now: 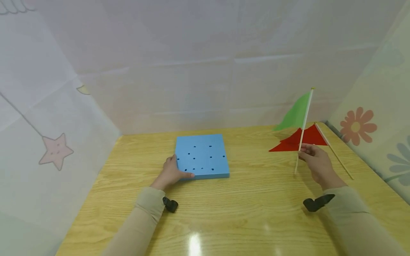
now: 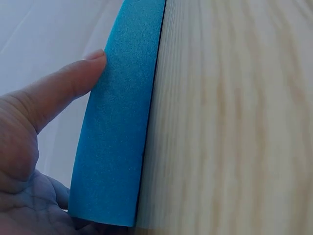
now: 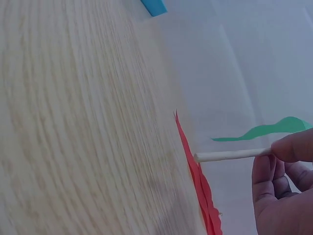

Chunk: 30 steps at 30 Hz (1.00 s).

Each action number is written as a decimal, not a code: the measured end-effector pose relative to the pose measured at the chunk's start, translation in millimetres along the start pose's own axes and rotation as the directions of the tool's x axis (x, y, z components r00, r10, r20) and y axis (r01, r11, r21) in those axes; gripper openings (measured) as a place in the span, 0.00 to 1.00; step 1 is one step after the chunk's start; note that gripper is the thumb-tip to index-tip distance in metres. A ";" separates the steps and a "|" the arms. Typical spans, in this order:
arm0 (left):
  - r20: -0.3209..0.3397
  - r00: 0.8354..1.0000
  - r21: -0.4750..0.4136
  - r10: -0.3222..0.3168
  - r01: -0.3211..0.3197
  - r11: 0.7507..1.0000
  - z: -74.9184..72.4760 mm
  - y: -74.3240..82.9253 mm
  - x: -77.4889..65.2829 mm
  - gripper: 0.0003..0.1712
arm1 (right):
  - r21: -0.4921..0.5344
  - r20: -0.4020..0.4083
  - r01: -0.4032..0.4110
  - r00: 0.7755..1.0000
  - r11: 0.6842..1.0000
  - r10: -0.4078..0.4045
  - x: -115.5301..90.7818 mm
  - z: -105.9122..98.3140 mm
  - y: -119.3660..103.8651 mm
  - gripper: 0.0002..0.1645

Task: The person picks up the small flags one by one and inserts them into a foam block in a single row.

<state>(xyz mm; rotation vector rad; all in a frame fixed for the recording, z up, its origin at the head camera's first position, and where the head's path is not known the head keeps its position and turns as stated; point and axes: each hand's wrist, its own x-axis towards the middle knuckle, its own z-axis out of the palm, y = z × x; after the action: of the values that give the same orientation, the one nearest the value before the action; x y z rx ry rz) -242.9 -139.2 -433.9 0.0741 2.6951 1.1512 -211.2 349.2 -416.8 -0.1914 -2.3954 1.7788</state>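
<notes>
A flat blue foam board [image 1: 203, 156] with several small holes lies left of the table's middle. My left hand [image 1: 172, 172] holds its near left corner, thumb along the front side and fingers by the left side. In the left wrist view the thumb touches the upper edge of the blue board [image 2: 117, 117]. My right hand [image 1: 317, 163] pinches the lower stick of a green flag [image 1: 295, 113], which stands nearly upright, tilted slightly right. The right wrist view shows the bare stick end [image 3: 220, 155] off the table, between thumb and fingers.
Behind the right hand, red flag cloth [image 1: 312, 137] lies in overlapping pieces, with one pale stick [image 1: 336, 154] slanting towards the table's right edge. The wooden table [image 1: 243, 206] meets a pale cloth backdrop [image 1: 192, 92] at the back and sides.
</notes>
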 end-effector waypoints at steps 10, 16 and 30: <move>-0.014 1.000 -0.018 0.009 -0.010 1.000 10.4 4.4 3.5 0.72 | -0.011 0.000 0.012 1.000 1.000 -0.012 -0.2 9.1 -2.8 0.25; -0.014 1.000 0.003 0.027 -0.027 1.000 15.8 8.7 5.6 0.72 | -0.025 -0.010 0.050 0.999 0.998 -0.051 2.4 23.0 -11.5 0.27; -0.006 0.999 0.000 0.047 -0.047 0.999 22.3 19.0 4.1 0.73 | -0.015 -0.040 0.070 0.997 0.997 -0.070 5.2 81.1 -41.9 0.26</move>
<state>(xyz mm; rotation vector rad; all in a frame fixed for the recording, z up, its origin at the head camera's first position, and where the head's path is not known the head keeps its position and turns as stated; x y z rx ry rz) -242.8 -109.6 -436.0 0.1350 2.7127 1.1664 -232.8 262.0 -399.5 -0.1416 -2.3566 1.7124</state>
